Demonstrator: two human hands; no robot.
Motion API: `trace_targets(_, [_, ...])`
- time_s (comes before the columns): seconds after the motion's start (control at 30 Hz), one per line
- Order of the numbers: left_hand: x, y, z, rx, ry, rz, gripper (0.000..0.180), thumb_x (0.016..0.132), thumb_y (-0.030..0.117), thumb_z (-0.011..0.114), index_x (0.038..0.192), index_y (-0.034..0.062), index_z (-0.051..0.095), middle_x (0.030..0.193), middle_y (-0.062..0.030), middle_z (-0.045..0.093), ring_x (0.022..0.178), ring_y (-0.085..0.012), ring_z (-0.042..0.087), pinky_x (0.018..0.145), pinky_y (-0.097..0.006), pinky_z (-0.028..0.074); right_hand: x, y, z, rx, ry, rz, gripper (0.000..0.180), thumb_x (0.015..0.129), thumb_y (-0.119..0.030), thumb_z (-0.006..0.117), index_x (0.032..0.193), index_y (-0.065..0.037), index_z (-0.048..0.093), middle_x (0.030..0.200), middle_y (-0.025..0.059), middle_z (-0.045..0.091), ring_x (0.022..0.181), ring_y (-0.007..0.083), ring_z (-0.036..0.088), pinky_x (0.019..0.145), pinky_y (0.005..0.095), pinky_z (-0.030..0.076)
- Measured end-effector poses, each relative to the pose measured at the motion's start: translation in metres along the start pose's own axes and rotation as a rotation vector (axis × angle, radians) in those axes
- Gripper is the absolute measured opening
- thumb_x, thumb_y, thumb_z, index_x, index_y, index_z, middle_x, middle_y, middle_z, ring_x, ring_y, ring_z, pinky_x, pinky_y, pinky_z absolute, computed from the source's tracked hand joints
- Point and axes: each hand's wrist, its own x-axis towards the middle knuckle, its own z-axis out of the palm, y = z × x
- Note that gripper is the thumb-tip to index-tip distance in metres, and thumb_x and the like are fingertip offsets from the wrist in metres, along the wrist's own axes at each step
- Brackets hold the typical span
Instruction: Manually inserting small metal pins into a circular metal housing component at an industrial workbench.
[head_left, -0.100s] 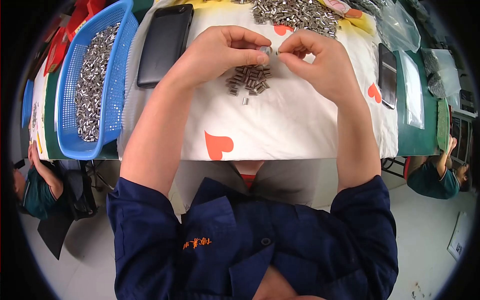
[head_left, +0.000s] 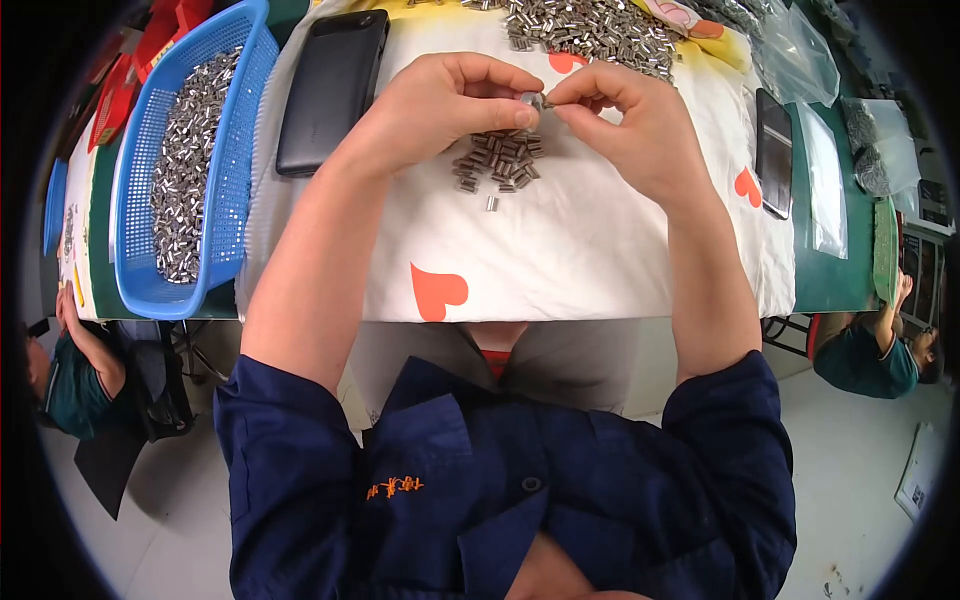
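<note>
My left hand (head_left: 440, 105) pinches a small silvery metal piece (head_left: 533, 101) between thumb and fingers, above the white cloth. Right beside it, my right hand (head_left: 625, 115) is closed in a pinch, its fingertips meeting the metal piece's right side. Whatever sits between those right fingertips is too small to make out. Just below both hands lies a small heap of short metal cylinders (head_left: 500, 160). One single cylinder (head_left: 491, 203) rests a little nearer to me, apart from the heap.
A blue plastic basket (head_left: 222, 200) full of metal cylinders stands at left, beside a black rectangular case (head_left: 330, 90). More cylinders (head_left: 595, 35) are piled at the far side. A phone (head_left: 774, 150) and clear plastic bags (head_left: 800, 55) lie at right. Co-workers sit at both sides.
My right hand has moved slightly left, so its fingertips now meet the metal piece in my left hand. The left hand has stayed in place.
</note>
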Motion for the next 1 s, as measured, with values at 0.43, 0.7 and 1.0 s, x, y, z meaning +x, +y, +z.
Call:
trace_targets(0.43, [0.000, -0.002, 0.002, -0.019, 0.051, 0.012, 0.028, 0.075, 0.004, 0.064, 0.102, -0.0013, 0.058, 0.088, -0.0066, 0.063, 0.078, -0.0097, 0.059, 0.072, -0.020, 0.047, -0.005, -0.008, 0.013, -0.069, 0.105, -0.087, 0.007, 0.070, -0.006, 0.059, 0.076, -0.001, 0.059, 0.071, 0.0071, 0.061, 0.067, 0.0168, 0.059, 0.061, 0.0264, 0.047])
trace_targets(0.7, [-0.002, 0.004, 0.002, -0.038, 0.064, 0.019, 0.028, 0.074, 0.006, 0.066, 0.099, -0.0034, 0.059, 0.084, -0.0073, 0.063, 0.077, -0.0095, 0.059, 0.070, -0.020, 0.047, -0.002, 0.001, 0.005, -0.038, 0.048, -0.051, 0.011, 0.071, -0.011, 0.062, 0.080, -0.004, 0.061, 0.069, 0.0069, 0.061, 0.064, 0.0164, 0.058, 0.059, 0.0262, 0.045])
trace_targets(1.0, [0.002, -0.001, 0.001, 0.055, 0.101, -0.009, 0.026, 0.074, 0.004, 0.065, 0.098, -0.0018, 0.059, 0.082, -0.0050, 0.063, 0.076, -0.0085, 0.059, 0.068, -0.019, 0.047, 0.010, 0.022, -0.021, -0.011, 0.290, 0.119, 0.012, 0.075, -0.009, 0.062, 0.084, -0.002, 0.061, 0.072, -0.0017, 0.058, 0.065, 0.0059, 0.050, 0.059, 0.0203, 0.041])
